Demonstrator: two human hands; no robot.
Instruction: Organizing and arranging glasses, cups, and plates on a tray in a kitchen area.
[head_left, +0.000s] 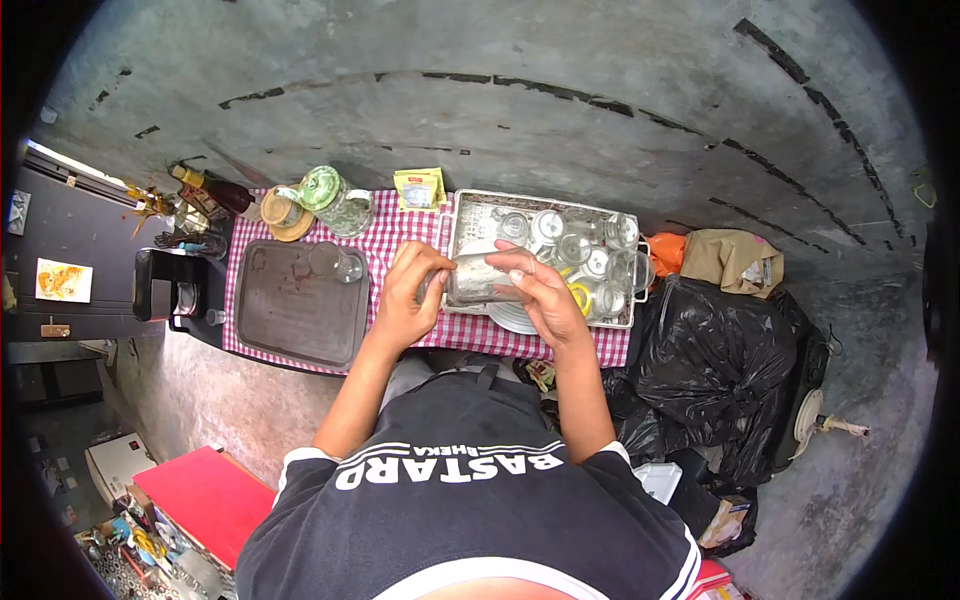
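Observation:
A clear drinking glass (478, 279) lies sideways between my two hands, above the left part of a white basket (544, 201). My left hand (411, 296) pinches one end of it with thumb and fingers. The fingers of my right hand (546, 294) wrap the other end. In the basket are several upturned glasses (575, 249) and glass mugs, one with a yellow handle (580, 298). White plates (513, 318) show below the held glass, partly hidden. To the left, another clear glass (335, 264) lies on a dark brown tray (300, 315).
A pink checkered tablecloth (390, 225) covers the table. Behind the tray stand a green-patterned lidded pitcher (337, 202), a wooden-lidded jar (283, 214) and a dark bottle (217, 189). Yellow packets (418, 189) lean near the wall. Black plastic bags (709, 360) fill the right side.

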